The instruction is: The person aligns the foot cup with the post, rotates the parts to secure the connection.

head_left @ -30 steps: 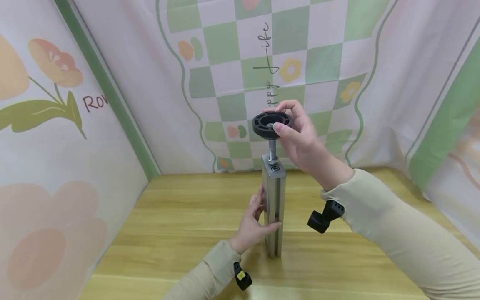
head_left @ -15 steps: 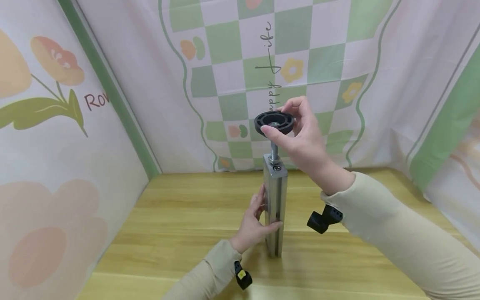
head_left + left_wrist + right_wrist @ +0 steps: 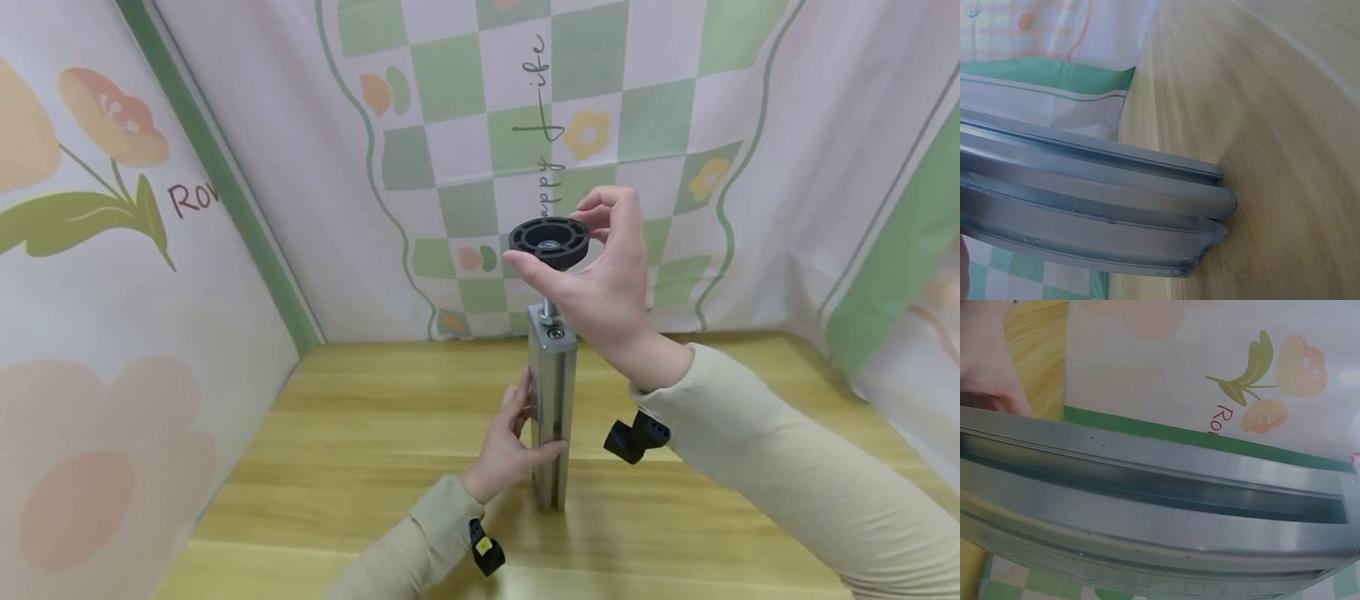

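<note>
An aluminium profile [image 3: 552, 425] stands upright on the wooden table, its slotted side facing me in the head view. A metal end plate [image 3: 552, 337] caps it, and a threaded rod rises from there to a round black levelling foot [image 3: 550, 240]. Low on the profile, my left hand [image 3: 504, 454] grips it, thumb across the near side. My right hand [image 3: 603, 279] holds the foot by its rim, thumb along the near edge and fingers at the far right. That thumb and palm hide much of the rod. Both wrist views show the profile [image 3: 1085, 194] up close.
The wooden table [image 3: 360, 417] extends around the profile. Behind it hangs a checkered green and white curtain [image 3: 517, 108]; a flowered panel [image 3: 97, 317] stands at the left. Small black cameras are strapped to both wrists.
My right thumb has slid leftward along the near rim of the foot, while the fingers have shifted right along its far side. My left hand keeps its grip on the profile.
</note>
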`<move>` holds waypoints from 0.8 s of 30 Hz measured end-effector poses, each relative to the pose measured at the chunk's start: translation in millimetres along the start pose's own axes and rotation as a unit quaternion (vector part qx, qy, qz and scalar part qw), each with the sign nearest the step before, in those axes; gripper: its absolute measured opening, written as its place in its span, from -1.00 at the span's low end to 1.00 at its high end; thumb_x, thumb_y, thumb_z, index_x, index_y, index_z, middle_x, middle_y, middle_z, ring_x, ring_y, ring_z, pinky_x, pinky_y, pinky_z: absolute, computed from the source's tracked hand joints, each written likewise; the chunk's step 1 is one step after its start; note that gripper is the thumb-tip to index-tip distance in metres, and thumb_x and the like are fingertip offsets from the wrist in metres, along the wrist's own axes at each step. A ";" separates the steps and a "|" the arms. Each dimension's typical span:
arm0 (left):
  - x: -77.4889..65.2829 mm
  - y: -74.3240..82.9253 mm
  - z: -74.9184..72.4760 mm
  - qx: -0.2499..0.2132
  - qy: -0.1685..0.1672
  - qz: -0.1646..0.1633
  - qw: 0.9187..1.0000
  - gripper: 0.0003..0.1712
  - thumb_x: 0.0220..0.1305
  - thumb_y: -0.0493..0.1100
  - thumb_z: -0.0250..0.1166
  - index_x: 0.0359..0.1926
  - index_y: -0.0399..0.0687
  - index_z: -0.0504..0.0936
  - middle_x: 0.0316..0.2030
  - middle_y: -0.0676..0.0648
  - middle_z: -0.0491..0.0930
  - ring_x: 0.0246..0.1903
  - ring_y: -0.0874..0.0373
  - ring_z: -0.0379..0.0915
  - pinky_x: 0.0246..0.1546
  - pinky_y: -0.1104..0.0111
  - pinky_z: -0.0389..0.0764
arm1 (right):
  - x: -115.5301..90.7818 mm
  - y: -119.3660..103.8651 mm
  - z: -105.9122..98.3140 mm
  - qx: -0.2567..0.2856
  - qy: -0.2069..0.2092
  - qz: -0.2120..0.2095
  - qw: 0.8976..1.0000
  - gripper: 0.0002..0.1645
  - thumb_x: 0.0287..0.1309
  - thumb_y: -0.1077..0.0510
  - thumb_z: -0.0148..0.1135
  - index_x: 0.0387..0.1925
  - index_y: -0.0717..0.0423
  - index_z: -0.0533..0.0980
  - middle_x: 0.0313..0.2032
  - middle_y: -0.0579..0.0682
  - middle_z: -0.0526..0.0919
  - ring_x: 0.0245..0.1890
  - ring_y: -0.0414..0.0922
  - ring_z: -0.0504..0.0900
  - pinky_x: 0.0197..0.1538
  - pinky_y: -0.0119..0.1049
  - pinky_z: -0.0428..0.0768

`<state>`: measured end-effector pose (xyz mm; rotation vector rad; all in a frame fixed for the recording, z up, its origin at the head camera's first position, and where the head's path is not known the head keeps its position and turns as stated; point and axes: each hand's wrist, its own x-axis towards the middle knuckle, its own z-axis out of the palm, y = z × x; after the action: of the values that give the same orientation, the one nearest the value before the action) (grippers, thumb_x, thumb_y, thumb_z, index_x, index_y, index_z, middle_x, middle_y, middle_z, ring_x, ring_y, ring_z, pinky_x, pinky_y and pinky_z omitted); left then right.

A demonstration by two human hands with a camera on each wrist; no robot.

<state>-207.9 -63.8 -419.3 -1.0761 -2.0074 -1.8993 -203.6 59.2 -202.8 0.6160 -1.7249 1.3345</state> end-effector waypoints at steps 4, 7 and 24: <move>1.2 -0.2 -0.4 -0.001 -0.002 0.007 1.000 0.27 0.00 -0.51 0.35 0.47 0.41 -0.22 -0.07 -0.30 0.22 -0.01 0.28 0.23 0.06 0.43 0.39 | -2.4 2.6 -0.6 -0.002 -0.006 -0.011 1.000 -0.24 -0.32 0.20 0.57 -0.14 0.29 0.25 -0.18 -0.26 0.31 -0.13 -0.32 0.32 0.01 -0.38 0.32; 1.3 0.4 -0.5 -0.001 -0.001 0.002 1.000 0.26 -0.01 -0.50 0.35 0.49 0.27 -0.22 -0.06 -0.29 0.22 -0.01 0.29 0.23 0.06 0.43 0.39 | -3.9 6.2 -2.0 0.037 -0.029 -0.015 0.999 -0.28 -0.16 0.12 0.44 -0.04 0.34 0.25 -0.10 -0.26 0.30 -0.04 -0.28 0.32 0.02 -0.40 0.32; 0.0 -0.3 0.4 -0.004 0.001 0.004 1.000 0.24 0.02 -0.47 0.35 0.48 0.37 -0.21 -0.01 -0.29 0.23 0.01 0.29 0.24 0.09 0.40 0.40 | 14.0 29.8 -9.2 0.496 -0.245 0.126 0.823 -0.54 0.25 0.16 -0.04 0.18 0.11 0.34 0.13 0.14 0.47 0.12 -0.01 0.49 0.20 -0.32 0.42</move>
<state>-208.0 -63.4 -419.7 -1.0813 -1.9923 -1.9053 -231.5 78.7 -206.0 1.4432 -1.3827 2.4475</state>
